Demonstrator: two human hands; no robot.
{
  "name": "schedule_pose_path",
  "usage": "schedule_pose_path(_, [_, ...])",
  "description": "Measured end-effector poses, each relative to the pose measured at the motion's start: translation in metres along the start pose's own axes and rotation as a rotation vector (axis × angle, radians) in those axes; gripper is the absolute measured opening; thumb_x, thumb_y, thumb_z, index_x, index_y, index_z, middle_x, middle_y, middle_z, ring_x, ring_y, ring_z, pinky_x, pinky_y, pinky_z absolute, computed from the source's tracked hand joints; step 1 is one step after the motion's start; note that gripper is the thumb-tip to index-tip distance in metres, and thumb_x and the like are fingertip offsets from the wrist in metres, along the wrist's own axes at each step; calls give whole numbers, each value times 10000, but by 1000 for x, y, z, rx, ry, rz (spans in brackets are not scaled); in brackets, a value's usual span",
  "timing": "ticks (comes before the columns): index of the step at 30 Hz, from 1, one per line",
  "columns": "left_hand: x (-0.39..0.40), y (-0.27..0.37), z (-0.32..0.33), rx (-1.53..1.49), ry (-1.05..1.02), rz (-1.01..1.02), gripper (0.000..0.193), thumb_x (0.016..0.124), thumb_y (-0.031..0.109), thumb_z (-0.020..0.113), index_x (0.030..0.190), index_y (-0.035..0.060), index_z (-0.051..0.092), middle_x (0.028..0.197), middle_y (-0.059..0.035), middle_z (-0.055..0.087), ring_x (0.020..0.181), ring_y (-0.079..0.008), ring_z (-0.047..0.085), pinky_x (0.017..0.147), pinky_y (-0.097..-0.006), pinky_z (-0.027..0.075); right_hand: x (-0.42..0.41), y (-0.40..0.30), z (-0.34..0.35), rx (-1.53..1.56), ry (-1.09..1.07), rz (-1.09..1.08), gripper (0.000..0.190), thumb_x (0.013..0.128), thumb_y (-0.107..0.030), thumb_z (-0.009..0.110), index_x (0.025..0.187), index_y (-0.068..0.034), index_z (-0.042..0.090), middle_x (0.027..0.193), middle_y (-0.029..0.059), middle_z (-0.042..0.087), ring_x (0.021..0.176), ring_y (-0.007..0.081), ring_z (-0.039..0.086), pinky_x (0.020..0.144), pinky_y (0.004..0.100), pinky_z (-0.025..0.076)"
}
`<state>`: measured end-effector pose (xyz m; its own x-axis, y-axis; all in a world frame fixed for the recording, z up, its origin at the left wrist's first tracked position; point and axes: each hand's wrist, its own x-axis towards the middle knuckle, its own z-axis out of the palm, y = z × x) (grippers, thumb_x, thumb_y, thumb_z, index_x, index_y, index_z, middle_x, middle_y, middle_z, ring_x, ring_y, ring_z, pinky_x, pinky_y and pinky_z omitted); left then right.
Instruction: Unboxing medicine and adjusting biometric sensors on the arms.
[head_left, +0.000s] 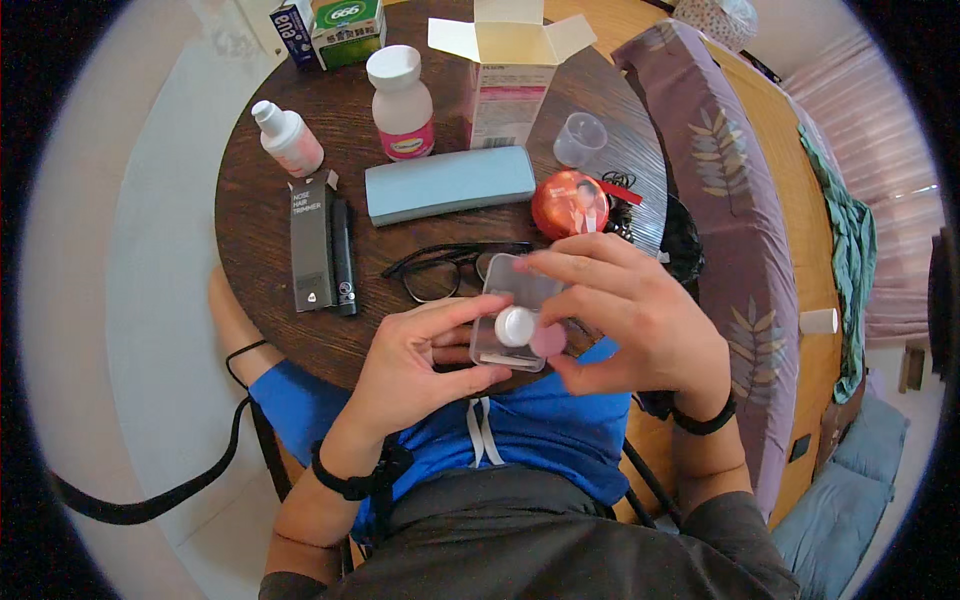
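Note:
My left hand (420, 360) holds a small clear plastic contact lens kit box (487, 349) by its left side, above the table's near edge. The box's lid stands up, unfastened. Inside it are a white round cap (515, 325) and a thin white stick-like piece (495, 361). A pink round cap (548, 340) lies at the box's right side, by the thumb and fingers of my right hand (622, 319); whether they pinch it is unclear. Upper fingers of that hand touch the raised lid. Black-framed eyeglasses (431, 279) lie folded just behind the box.
On the round dark wooden table (247, 225) stand a blue glasses case (450, 184), a trimmer box (311, 247), a pump bottle (291, 141), a white bottle (403, 105), an opened carton (506, 97), a clear cup (580, 139) and a red round tin (570, 204). A bed (720, 225) borders the right.

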<state>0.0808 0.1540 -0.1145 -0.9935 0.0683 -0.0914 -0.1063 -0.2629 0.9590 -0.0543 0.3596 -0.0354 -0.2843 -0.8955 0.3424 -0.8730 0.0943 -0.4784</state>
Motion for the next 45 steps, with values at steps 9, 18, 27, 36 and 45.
schedule_pose_path(9, [2, 4, 1, -65, 15, -40, 641, 812, -97, 779, 1410, 37, 589, 1339, -86, 618, 1176, -204, 672, 981, -316, 571, -6, 21, 11, 124, 22, 68, 231, 730, -16, 789, 900, -53, 638, 857, 80, 650, 777, 277, 655, 704, 386, 540])
schedule_pose_path(18, [4, 1, 1, -113, 117, -2, 639, 823, -96, 774, 1418, 35, 580, 1338, -86, 601, 1168, -220, 667, 993, -314, 569, -10, 21, 23, 95, 158, 74, 252, 764, -25, 793, 1000, -64, 714, 991, 87, 699, 872, 271, 695, 764, 359, 568])
schedule_pose_path(27, [2, -1, 0, -138, 116, 32, 640, 827, -109, 760, 1423, 11, 563, 1362, -114, 603, 1170, -223, 667, 999, -327, 569, -16, 20, 14, 53, 151, 86, 341, 730, -19, 822, 1056, -62, 735, 1041, 101, 721, 941, 274, 715, 818, 367, 583])
schedule_pose_path(36, [-10, 5, 0, 115, -29, 18, 546, 793, -53, 811, 1310, 61, 675, 1303, -102, 625, 1146, -182, 679, 964, -298, 581, -29, 35, -10, -165, 277, 208, 326, 738, -6, 812, 1051, -41, 729, 1034, 113, 739, 926, 267, 743, 814, 346, 589])
schedule_pose_path(45, [-43, 36, -52, 801, 274, 470, 531, 613, 66, 929, 1120, 48, 770, 1084, -84, 753, 772, -138, 597, 649, -255, 487, -34, 34, 0, -3, 140, 262, 292, 740, 2, 806, 1017, -41, 725, 979, 117, 722, 893, 271, 732, 795, 345, 585])
